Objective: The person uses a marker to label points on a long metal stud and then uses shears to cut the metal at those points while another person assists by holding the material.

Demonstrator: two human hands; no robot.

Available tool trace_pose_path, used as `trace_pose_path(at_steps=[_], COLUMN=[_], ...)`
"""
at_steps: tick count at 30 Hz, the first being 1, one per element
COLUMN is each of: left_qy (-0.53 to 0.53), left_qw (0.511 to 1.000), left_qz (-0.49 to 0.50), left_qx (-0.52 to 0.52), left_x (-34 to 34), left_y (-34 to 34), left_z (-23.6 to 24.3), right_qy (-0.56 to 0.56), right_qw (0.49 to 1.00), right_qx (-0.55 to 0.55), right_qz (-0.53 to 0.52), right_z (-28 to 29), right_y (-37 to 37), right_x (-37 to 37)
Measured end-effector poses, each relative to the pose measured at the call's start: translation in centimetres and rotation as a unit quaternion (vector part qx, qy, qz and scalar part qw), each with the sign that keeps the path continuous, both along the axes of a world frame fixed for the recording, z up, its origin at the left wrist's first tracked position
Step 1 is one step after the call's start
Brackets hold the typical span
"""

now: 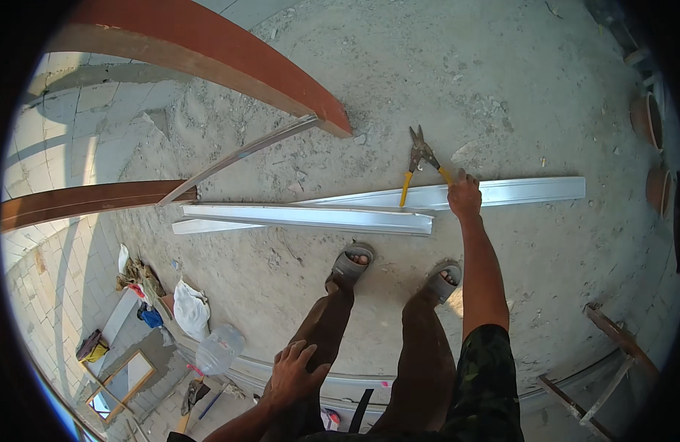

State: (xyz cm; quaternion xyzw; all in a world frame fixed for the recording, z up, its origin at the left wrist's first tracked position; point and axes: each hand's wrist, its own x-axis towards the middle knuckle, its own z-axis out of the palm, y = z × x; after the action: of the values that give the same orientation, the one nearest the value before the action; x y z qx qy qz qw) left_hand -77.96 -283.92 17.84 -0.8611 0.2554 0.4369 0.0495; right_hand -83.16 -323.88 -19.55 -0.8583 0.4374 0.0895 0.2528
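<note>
A pair of tin snips with yellow handles lies over the metal strips, its handles spread apart and its dark jaws pointing away from me. My right hand is closed round the end of its right handle; the left handle reaches down to the metal. Two long silvery metal profiles lie crossed on the ground under and beside the snips. The nearer metal channel has raised edges and rests over the other one. My left hand lies on my left leg near the knee, fingers apart, holding nothing.
A red-brown door frame slants in at the upper left, with a thin brace across it. White sacks, a clear plastic bottle and a mirror-like framed panel lie lower left. Clay pots stand far right; a wooden stand is lower right.
</note>
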Motion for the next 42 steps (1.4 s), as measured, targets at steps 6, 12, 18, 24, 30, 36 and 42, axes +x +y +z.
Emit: trace_pose_path(at_steps=[6, 12, 18, 24, 30, 36, 42], left_qy=[-0.016, -0.005, 0.022, 0.098, 0.479, 0.554, 0.542], left_qw=[1.0, 0.999, 0.997, 0.956, 0.841, 0.817, 0.832], left_qz=[-0.001, -0.051, -0.046, 0.066, -0.101, -0.044, -0.013], left_qx=[-0.011, -0.018, -0.063, -0.269, -0.231, -0.156, -0.117], left_x=[0.2, 0.6, 0.8, 0.2, -5.5, -13.3, -21.8], left_y=[-0.8, -1.4, -0.3, -6.7, -14.2, -11.9, -12.0], left_z=[-0.6, -0.2, -0.1, 7.6, 20.1, 24.3, 25.4], right_qy=[0.085, -0.01, -0.164, -0.174, -0.19, -0.23, -0.295], right_qw=[0.994, 0.998, 0.953, 0.916, 0.865, 0.794, 0.728], right_qx=[-0.066, 0.021, 0.06, 0.016, 0.017, 0.004, 0.073], right_qz=[0.005, -0.059, -0.247, -0.36, -0.464, -0.563, -0.615], right_z=[-4.6, 4.5, 24.0, 47.9, 62.9, 67.2, 68.9], right_y=[0.4, 3.0, 10.7, 21.6, 32.7, 38.4, 40.4], right_x=[4.1, 3.0, -7.3, -19.6, -22.2, -20.1, -26.1])
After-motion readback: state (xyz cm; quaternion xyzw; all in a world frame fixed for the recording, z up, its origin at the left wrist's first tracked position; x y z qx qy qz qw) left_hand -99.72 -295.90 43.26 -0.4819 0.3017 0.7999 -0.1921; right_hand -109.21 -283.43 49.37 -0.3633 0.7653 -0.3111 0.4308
